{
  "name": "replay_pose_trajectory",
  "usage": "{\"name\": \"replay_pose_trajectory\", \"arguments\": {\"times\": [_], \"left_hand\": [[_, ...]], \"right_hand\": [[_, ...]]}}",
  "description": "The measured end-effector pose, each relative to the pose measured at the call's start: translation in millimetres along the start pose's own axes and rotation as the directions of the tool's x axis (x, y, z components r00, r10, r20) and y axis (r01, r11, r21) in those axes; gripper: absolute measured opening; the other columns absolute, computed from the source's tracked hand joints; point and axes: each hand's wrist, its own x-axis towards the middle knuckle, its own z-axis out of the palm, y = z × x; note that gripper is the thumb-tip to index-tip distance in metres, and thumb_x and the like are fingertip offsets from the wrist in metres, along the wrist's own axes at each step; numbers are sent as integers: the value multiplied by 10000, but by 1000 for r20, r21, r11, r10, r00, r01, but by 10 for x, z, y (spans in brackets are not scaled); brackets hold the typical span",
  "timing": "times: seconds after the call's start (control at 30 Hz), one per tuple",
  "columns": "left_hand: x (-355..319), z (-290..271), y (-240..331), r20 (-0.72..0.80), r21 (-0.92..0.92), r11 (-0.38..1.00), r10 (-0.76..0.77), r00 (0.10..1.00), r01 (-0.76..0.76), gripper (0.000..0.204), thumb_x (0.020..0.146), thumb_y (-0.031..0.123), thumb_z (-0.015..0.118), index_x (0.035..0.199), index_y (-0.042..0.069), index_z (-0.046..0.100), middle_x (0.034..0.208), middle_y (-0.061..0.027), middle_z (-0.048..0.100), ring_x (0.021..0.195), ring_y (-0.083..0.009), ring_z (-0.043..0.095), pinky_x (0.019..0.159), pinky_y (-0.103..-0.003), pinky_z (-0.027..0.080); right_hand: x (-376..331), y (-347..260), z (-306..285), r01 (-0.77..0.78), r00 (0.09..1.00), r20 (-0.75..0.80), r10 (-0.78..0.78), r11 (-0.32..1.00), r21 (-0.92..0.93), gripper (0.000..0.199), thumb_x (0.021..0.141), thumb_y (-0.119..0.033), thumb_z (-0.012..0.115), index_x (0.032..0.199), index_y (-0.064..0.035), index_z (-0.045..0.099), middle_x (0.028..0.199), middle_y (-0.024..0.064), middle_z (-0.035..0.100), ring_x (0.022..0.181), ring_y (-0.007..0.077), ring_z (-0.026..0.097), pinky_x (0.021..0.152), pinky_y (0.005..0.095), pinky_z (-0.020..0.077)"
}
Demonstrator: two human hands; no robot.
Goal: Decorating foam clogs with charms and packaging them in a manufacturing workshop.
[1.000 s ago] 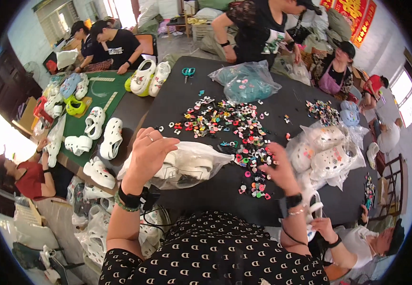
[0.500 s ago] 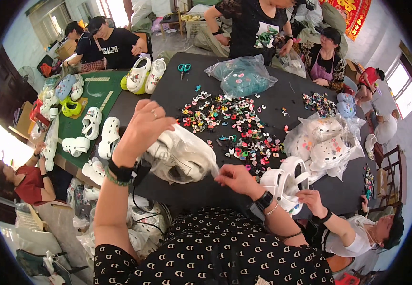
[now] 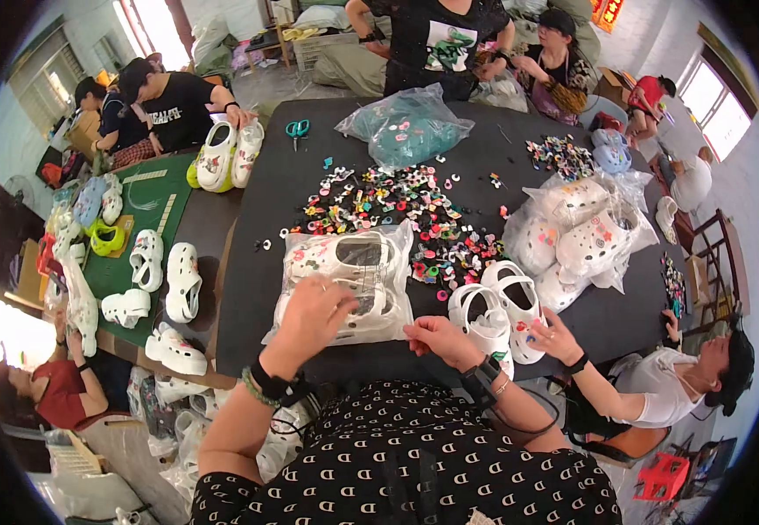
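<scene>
A clear plastic bag (image 3: 344, 280) with a pair of white clogs inside lies flat on the black table (image 3: 257, 219) in front of me. My left hand (image 3: 314, 311) rests on the bag's near part, fingers pressing the plastic. My right hand (image 3: 436, 337) pinches the bag's near right corner at the table's front edge. Just to the right stands a loose pair of white clogs (image 3: 497, 315) with small charms, which another person's hand (image 3: 554, 337) touches.
A heap of colourful shoe charms (image 3: 397, 206) covers the table's middle. A teal-filled plastic bag (image 3: 405, 131) lies at the back, bagged clogs (image 3: 580, 236) at the right. White clogs (image 3: 165, 280) sit on a green mat at the left. Several people sit around.
The bagged clogs, held up in my left hand earlier, now lie flat on the table. My left hand came down onto the bag and my right hand moved to its near corner.
</scene>
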Motion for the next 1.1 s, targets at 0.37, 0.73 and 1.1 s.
{"name": "replay_pose_trajectory", "arguments": {"times": [0.37,0.73,1.1], "left_hand": [[-492,433,70,439,-235,879,-285,852,415,282,828,310,699,784,40,632,637,-103,612,582,-266,595,547,-374,448],[-795,910,-142,551,-160,869,-315,772,468,433,849,458,651,820,27,656,634,-103,633,559,-225,594,552,-346,467],[-1097,954,-544,762,-641,-558,-545,350,527,450,954,455,516,1152,55,573,989,-94,665,860,-193,631,729,-305,486]], "right_hand": [[20,15,42,-30,988,124,87,916,-399,318,917,-337,619,810,-40,658,710,9,663,574,59,561,534,204,436],[85,49,65,-97,965,245,88,995,25,284,932,-310,604,836,-48,659,737,4,666,604,54,573,552,194,439],[73,106,234,-38,911,402,95,988,-147,267,924,-274,618,866,-18,667,773,33,678,638,60,580,583,203,458]]}}
